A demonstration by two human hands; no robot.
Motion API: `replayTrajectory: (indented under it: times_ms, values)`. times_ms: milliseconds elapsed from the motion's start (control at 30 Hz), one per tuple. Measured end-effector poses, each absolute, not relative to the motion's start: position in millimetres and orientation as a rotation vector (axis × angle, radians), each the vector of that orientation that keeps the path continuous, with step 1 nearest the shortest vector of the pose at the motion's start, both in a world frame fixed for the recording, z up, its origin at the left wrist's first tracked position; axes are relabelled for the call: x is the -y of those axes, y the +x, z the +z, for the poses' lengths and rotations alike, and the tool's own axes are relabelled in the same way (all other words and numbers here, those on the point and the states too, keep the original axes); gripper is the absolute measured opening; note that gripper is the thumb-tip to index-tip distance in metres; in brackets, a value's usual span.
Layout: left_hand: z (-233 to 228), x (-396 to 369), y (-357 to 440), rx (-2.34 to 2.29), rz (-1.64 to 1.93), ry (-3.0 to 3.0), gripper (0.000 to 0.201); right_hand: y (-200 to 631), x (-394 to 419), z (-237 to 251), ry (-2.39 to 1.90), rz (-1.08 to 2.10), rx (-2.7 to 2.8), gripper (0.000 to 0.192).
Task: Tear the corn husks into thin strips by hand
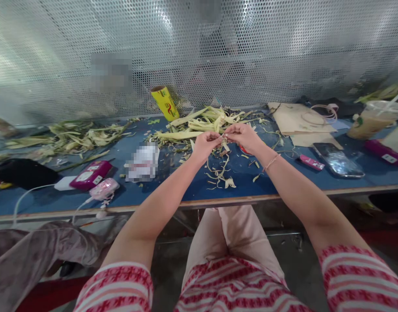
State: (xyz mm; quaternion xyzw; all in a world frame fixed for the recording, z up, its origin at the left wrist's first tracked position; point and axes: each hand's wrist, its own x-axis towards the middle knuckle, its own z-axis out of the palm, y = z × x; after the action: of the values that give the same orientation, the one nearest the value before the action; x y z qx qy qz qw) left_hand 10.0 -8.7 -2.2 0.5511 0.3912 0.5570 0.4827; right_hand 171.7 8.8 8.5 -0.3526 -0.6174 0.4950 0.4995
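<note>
My left hand [205, 145] and my right hand [243, 136] meet over the table, fingertips almost touching. Both pinch a small pale strip [224, 138] that looks like a piece of plant husk; its exact form is mostly covered by the fingers. Right behind them lies a heap of pale green, husk-like leaves [199, 125]. Below the hands, thin curled strips [222, 173] are scattered on the blue tabletop [192, 186]. Something red [245, 150] shows partly beneath my right hand.
A yellow tube [165, 103] leans at the perforated metal panel [186, 52]. Leftward are another husk pile [78, 138], a whitish packet [143, 162] and a purple device [91, 174] with cables. Rightward lie brown paper [296, 119], a phone [338, 160] and a drink cup [369, 121]. Someone's leg [46, 247] is at left.
</note>
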Motion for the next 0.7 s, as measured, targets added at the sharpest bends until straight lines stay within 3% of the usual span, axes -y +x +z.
replayTrajectory:
  times_ms: [300, 467, 700]
  values:
    - [0.0, 6.9, 10.8, -0.913, 1.490, 1.200, 0.027, 168.7, -6.6, 6.7, -0.801, 1.002, 1.605, 0.024]
    - [1.0, 9.2, 11.8, -0.903, 1.518, 1.173, 0.023, 163.1, -2.0, 5.4, -0.961, 0.862, 1.727, 0.037]
    - [0.7, 10.8, 11.3, -0.852, 1.496, 1.182, 0.022, 163.4, -4.3, 3.6, -0.957, 0.753, 1.734, 0.024]
